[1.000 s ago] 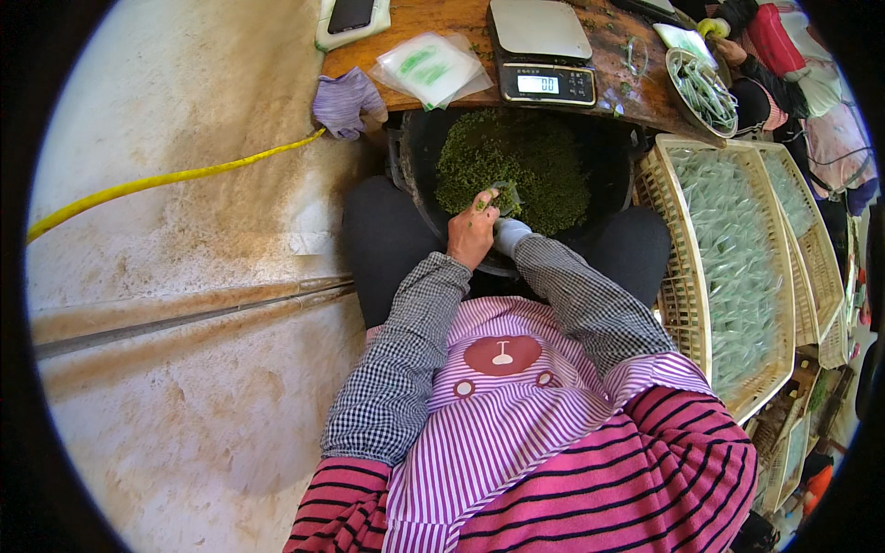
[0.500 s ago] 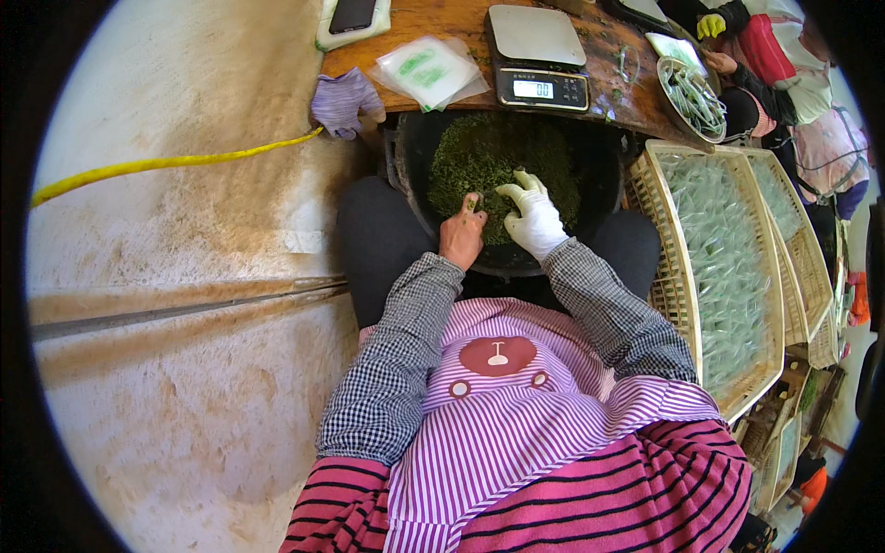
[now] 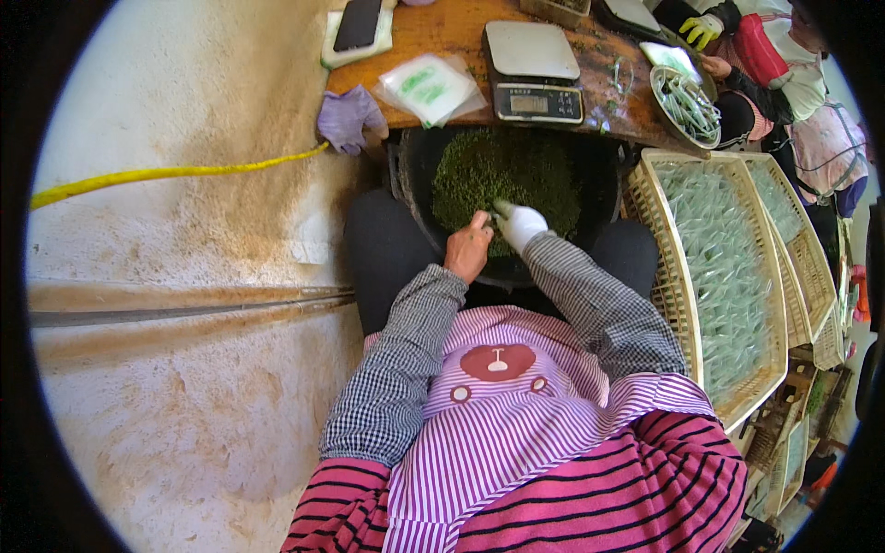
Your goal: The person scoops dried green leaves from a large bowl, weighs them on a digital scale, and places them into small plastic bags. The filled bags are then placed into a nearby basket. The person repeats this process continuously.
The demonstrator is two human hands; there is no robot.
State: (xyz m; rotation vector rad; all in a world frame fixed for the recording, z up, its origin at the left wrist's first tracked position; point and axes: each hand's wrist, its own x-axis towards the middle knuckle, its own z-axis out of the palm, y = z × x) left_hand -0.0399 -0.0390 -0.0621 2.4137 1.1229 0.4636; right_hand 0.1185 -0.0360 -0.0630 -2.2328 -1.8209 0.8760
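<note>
My bare left hand (image 3: pixel 469 250) and my white-gloved right hand (image 3: pixel 522 224) meet over the near part of a black tub (image 3: pixel 417 192) that sits between my knees. Loose, fine green plant bits (image 3: pixel 466 180) fill much of it. The left fingers are curled closed, with the forefinger and thumb up against the right fingertips. My right fingers are drawn together too, their tips dark green. Whatever the two hands pinch is too small to make out.
A wooden table (image 3: pixel 419 20) beyond the tub bears a digital scale (image 3: pixel 532 53), flat plastic bags (image 3: pixel 430 88), a phone (image 3: pixel 358 25) and a bowl of packets (image 3: pixel 686 103). A purple glove (image 3: pixel 349 121) hangs at its corner. Right stands a cream crate (image 3: pixel 683 267) of filled clear bags; a co-worker's yellow-gloved hand (image 3: pixel 702 30) shows beyond.
My hands have come together: the right fingers, spread before, have closed and moved left toward the left fingertips. The scale's lit display now looks dark.
</note>
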